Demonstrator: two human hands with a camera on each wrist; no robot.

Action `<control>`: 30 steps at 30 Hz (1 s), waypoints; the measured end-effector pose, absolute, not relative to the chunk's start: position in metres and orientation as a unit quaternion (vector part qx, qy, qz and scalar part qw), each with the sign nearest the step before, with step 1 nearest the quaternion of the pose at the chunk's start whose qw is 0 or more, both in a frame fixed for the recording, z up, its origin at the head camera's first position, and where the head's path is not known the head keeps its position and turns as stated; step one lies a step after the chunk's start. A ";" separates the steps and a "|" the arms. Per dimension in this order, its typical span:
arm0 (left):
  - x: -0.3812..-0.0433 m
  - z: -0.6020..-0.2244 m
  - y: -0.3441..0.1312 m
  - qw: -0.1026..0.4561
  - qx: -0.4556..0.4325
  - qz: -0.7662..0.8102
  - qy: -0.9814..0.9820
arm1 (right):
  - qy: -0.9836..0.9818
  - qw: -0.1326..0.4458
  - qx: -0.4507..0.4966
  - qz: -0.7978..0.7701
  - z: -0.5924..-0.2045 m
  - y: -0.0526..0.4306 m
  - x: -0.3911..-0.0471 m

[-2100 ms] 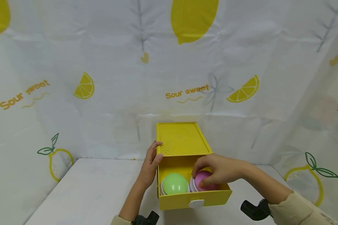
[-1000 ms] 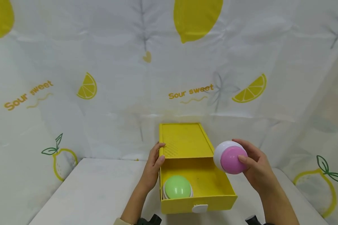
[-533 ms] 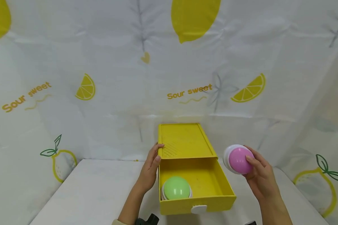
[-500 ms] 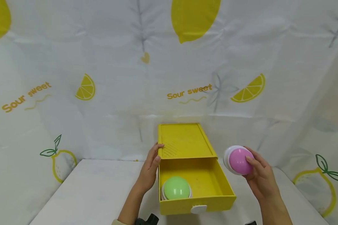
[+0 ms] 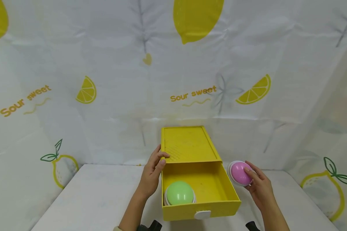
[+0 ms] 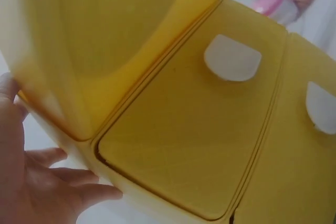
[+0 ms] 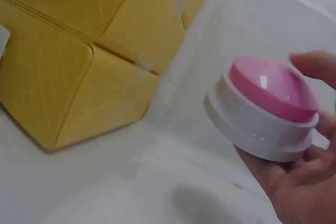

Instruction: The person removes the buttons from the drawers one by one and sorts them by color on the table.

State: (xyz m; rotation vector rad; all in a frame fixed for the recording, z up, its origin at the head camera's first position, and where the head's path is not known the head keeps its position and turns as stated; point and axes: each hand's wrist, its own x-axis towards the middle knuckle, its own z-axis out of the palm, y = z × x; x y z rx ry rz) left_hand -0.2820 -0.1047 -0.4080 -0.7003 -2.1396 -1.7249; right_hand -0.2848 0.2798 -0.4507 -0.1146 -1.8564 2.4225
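My right hand (image 5: 260,189) holds a pink buzzer button (image 5: 241,173), a pink dome on a white round base, beside the drawer's right wall. In the right wrist view, the thumb is at the dome and the fingers are under the white base of the pink buzzer button (image 7: 273,108). A yellow drawer cabinet (image 5: 189,144) stands in the middle with its top drawer (image 5: 217,208) pulled out. In that drawer's front left corner sits a green buzzer button (image 5: 180,193). My left hand (image 5: 151,175) rests against the cabinet's left side, fingers at the upper edge.
The white tabletop (image 5: 104,192) lies around the cabinet, with a lemon-print sheet (image 5: 118,96) hanging behind. Lower yellow drawers with white half-round pulls (image 6: 232,59) show in the left wrist view. Another white pull (image 5: 202,215) is on the pulled-out drawer's front.
My right hand has lifted the pink buzzer button out of the drawer, moved it right, and since lowered it beside the cabinet. The left hand stays at the cabinet's side.
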 end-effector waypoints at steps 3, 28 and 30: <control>-0.285 -0.407 -0.108 0.152 -0.258 -0.595 -0.746 | -0.641 0.024 -0.062 0.764 -0.460 0.280 -0.290; -0.291 -0.414 -0.124 0.114 -0.269 -0.615 -0.733 | -0.877 0.094 -0.097 0.461 -0.514 0.251 -0.302; -0.290 -0.414 -0.125 0.113 -0.274 -0.611 -0.734 | -0.881 0.121 -0.088 0.449 -0.516 0.249 -0.301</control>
